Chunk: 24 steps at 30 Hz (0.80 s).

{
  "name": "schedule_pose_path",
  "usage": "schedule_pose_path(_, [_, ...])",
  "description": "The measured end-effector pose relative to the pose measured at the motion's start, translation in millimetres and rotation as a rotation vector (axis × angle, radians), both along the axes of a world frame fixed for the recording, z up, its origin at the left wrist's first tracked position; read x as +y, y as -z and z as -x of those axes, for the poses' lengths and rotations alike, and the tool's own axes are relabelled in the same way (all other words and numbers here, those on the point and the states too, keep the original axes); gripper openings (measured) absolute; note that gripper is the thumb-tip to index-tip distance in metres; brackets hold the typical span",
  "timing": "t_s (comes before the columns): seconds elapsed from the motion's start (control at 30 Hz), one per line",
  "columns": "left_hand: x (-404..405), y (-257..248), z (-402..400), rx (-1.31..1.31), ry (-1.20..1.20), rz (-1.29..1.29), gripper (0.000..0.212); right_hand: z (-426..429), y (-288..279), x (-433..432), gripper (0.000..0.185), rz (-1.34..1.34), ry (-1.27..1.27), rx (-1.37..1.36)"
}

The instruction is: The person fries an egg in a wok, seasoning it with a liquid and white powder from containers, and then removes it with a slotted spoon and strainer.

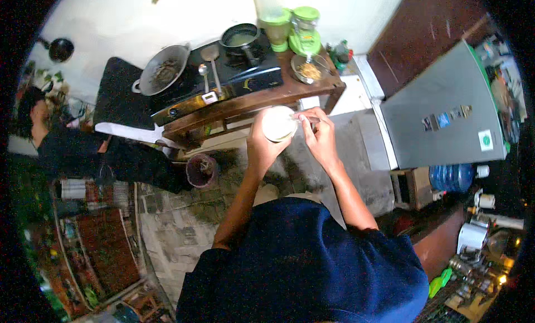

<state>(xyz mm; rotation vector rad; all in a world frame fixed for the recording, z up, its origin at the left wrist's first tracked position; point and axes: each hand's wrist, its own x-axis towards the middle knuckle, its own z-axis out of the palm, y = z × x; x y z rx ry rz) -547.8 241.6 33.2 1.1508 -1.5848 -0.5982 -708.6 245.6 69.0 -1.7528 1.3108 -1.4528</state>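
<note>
A round container (278, 123) with white contents is held in my left hand (264, 146), its fingers wrapped around the side. Glare hides most detail inside it. My right hand (321, 136) pinches the handle of a thin utensil (310, 118), probably a spoon, which reaches over the container's right rim. Its far end is lost in the bright white. Both hands are in front of my chest, short of the wooden stove table (246, 102).
On the gas stove (261, 78) are a wok (164, 70), a small saucepan (240, 35), a spatula (214, 66) and a spoon (203, 74). A glass bowl (309, 68) holds food. A bin (202, 170), a refrigerator (443, 110) and another person (37, 118) flank me.
</note>
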Motion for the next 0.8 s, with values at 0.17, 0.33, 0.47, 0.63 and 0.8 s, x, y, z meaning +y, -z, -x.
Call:
schedule_pose_path(0.17, [-32.4,-37.2,-94.5,-0.066,-0.205,0.042,0.070,-92.1,-11.1,-69.4,0.016,-0.075,-0.153,0.085])
schedule_pose_path(0.33, [-73.4,-41.0,-183.4,-0.135,-0.321,-0.008,0.074,-180.8,-16.1,-124.4,0.016,-0.029,-0.259,0.061])
schedule_pose_path(0.47, [-109.1,-43.6,-236.9,-0.201,-0.399,0.044,0.078,-234.1,-3.4,-181.0,0.018,-0.084,-0.390,-0.001])
schedule_pose_path(0.63, [-158.8,-42.8,-291.5,-0.170,-0.455,0.074,0.074,-294.4,13.3,-256.0,0.018,-0.251,-0.492,-0.092])
schedule_pose_path(0.8, [-199.6,-40.9,-347.2,-0.410,-0.578,0.064,0.072,-344.5,1.5,-312.4,0.022,-0.517,-0.678,-0.351])
